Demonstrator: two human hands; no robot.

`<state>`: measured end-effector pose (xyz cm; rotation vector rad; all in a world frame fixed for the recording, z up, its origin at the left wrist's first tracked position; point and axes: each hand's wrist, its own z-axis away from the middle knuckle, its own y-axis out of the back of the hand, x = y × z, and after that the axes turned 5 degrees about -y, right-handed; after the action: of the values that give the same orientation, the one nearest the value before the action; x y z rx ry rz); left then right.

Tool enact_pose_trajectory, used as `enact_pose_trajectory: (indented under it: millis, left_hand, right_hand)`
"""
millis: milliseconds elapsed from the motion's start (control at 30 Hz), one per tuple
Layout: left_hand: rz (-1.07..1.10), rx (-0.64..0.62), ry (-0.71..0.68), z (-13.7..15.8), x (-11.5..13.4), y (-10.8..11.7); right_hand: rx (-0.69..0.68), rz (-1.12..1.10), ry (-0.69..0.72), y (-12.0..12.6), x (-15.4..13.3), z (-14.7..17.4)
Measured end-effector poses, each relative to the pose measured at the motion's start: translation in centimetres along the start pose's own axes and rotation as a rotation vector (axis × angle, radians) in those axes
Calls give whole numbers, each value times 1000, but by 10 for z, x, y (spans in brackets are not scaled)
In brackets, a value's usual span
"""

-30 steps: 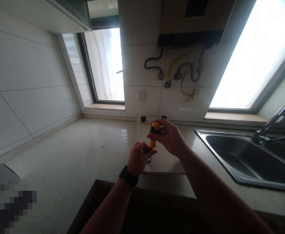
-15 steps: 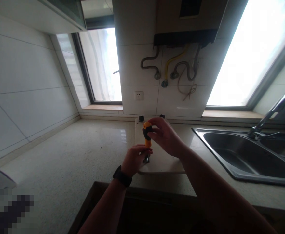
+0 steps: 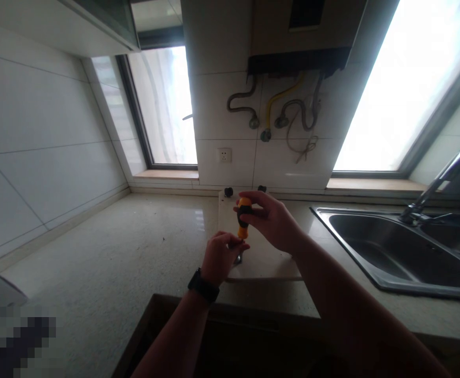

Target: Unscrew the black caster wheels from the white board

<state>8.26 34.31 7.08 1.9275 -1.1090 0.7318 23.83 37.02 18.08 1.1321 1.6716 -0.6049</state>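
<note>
Screwdriver [image 3: 243, 218], near-upright over the board [image 3: 269, 266], its handle pinched by the right hand's [image 3: 272, 219] fingers and its lower end seemingly by the left hand's [image 3: 220, 255], could miss the metal fitting [image 3: 238, 259] if tilted or loosely steadied.

Wide room over counter [image 3: 135, 236] left of board [image 3: 269, 263]. Above board, left hand [image 3: 218, 258], right hand [image 3: 274, 220] and screwdriver [image 3: 243, 217] block way.

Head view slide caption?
Right hand holds an orange-black screwdriver above a pale board, left hand at its lower end.
</note>
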Motion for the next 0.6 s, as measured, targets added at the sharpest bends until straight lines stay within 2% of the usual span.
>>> enact_pose_trajectory:
  millis: [100, 300, 467, 600]
  left_hand:
    - [-12, 13, -11, 1, 0, -2]
    - [-57, -8, -46, 0, 1, -6]
    - [-28, -68, -62, -1, 4, 2]
    - [67, -181, -155, -2, 4, 13]
  right_hand:
    - [-78, -8, 26, 2, 0, 1]
    - [218, 433, 31, 0, 3, -1]
    - [233, 230, -6, 5, 9, -3]
    - [54, 23, -17, 5, 9, 0]
